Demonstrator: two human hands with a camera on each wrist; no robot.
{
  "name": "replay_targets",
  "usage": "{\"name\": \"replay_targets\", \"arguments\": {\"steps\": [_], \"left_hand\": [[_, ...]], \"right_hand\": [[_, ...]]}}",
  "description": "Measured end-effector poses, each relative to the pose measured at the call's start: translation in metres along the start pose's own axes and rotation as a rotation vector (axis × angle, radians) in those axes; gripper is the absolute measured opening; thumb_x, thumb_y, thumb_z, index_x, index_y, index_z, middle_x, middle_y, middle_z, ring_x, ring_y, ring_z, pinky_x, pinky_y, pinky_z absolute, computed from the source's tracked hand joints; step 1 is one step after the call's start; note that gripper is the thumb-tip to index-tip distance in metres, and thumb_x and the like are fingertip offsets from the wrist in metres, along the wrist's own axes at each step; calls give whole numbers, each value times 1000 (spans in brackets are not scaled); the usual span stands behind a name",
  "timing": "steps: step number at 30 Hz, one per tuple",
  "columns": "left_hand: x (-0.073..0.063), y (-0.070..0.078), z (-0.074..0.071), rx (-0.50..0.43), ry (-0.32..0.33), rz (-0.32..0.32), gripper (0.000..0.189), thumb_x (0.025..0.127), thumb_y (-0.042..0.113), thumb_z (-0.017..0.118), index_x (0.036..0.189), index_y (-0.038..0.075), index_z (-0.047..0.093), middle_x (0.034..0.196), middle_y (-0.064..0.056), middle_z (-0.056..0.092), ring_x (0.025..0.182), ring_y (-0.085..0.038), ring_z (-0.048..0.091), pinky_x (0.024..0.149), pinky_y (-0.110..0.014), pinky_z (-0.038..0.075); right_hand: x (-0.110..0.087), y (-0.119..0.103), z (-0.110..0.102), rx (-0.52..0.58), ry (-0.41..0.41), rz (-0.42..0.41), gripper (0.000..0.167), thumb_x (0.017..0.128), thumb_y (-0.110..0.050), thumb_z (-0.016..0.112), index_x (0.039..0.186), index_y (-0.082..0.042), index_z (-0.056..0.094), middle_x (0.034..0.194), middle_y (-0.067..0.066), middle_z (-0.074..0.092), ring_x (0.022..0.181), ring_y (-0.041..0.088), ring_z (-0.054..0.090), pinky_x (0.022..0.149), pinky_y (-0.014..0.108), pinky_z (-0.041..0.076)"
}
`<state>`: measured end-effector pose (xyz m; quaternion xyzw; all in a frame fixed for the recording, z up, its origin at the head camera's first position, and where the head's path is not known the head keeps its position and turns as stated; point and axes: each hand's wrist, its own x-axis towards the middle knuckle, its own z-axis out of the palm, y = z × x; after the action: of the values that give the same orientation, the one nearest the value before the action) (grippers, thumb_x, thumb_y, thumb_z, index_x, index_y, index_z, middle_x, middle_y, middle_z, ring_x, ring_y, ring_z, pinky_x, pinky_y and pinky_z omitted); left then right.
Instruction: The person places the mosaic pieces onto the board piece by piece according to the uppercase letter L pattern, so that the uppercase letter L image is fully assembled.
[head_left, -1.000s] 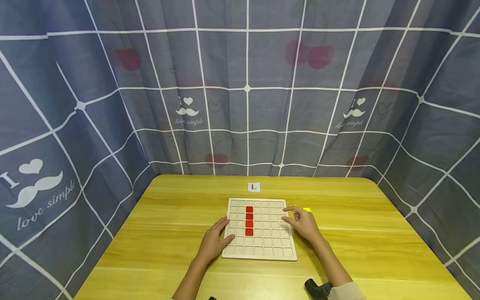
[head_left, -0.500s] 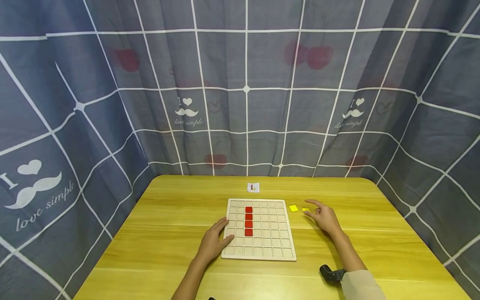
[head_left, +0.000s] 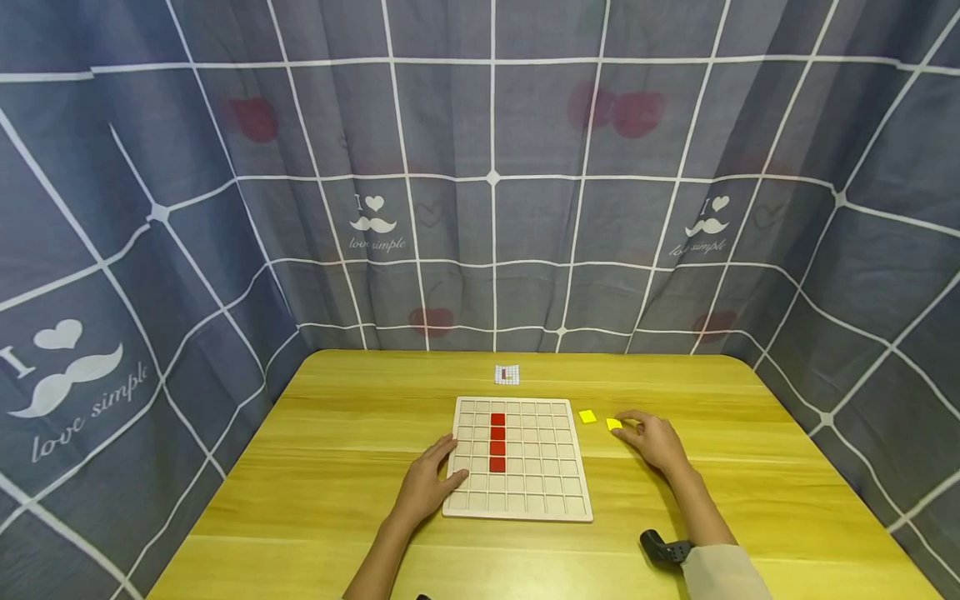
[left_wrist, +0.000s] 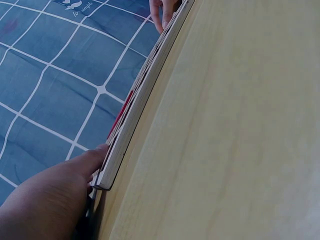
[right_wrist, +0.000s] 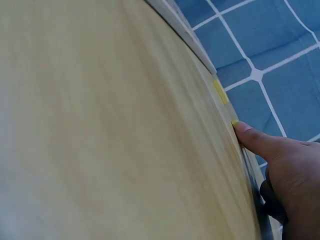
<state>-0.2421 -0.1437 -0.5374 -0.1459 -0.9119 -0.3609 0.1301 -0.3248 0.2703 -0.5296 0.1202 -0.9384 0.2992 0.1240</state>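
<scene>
- Head view: a white grid board [head_left: 517, 458] lies in the middle of the wooden table [head_left: 337, 467], with four red tiles [head_left: 497, 442] filling a column of its cells. A small printed card [head_left: 507, 374] lies beyond the board's far edge, and a checked grey curtain [head_left: 225, 208] closes in the table on three sides.
- The left hand [head_left: 427, 483] rests flat with loose fingers on the board's near left edge. The right hand [head_left: 654, 440] lies on the table to the right of the board, well apart from the left, its fingertips touching a yellow tile [head_left: 614, 424]; a second yellow tile [head_left: 587, 416] sits just beside the board's far right corner (nothing stands between either tile and the board).
- Half a second ago the right hand hung raised with spread fingers over the tiles; now it is lowered onto the nearer one. The left hand and the board have not moved.
- Left wrist view: the thumb presses the board's [left_wrist: 135, 110] edge, seen side-on.
- Right wrist view: one extended finger [right_wrist: 255, 140] touches the yellow tile's [right_wrist: 234, 122] edge; the other tile [right_wrist: 220, 92] lies farther along. Whether the remaining fingers curl, I cannot tell.
</scene>
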Motion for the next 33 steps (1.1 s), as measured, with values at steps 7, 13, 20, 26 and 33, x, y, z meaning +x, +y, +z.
{"name": "replay_targets", "arguments": {"steps": [7, 13, 20, 26, 33], "left_hand": [[-1, -1, 2, -15, 6, 7, 55, 83, 31, 69, 128, 2, 53, 135, -15, 47, 124, -34, 42, 100, -48, 36], [-1, 0, 2, -10, -1, 6, 56, 84, 32, 68, 128, 1, 53, 136, -14, 46, 125, -34, 41, 101, -48, 35], [1, 2, 0, -19, -2, -4, 56, 84, 31, 68, 128, 1, 53, 136, -14, 46, 125, -34, 40, 101, -48, 35], [1, 1, 0, -15, -4, 1, 56, 84, 31, 68, 128, 1, 53, 136, -14, 46, 126, -33, 40, 101, -48, 35], [2, 1, 1, -21, 2, 2, 56, 83, 31, 69, 128, 0, 53, 136, -14, 46, 125, -34, 41, 101, -48, 35]], "right_hand": [[-9, -5, 3, 97, 67, 44, 39, 78, -40, 71, 105, -11, 68, 49, -4, 35, 43, 9, 24, 42, 24, 26], [-10, -29, 5, 163, 112, -11, 38, 76, -36, 74, 103, -10, 68, 47, -6, 30, 40, 5, 21, 38, 22, 26], [-10, -69, 21, 209, 119, -167, 29, 75, -28, 77, 98, -13, 68, 50, -12, 27, 43, 0, 19, 38, 19, 22], [-14, -103, 47, 250, 61, -253, 27, 74, -32, 77, 96, -20, 68, 50, -14, 25, 45, -2, 17, 40, 17, 19], [-20, -127, 70, 217, -58, -265, 26, 76, -38, 74, 96, -23, 67, 49, -15, 24, 44, -2, 15, 40, 16, 18]]}}
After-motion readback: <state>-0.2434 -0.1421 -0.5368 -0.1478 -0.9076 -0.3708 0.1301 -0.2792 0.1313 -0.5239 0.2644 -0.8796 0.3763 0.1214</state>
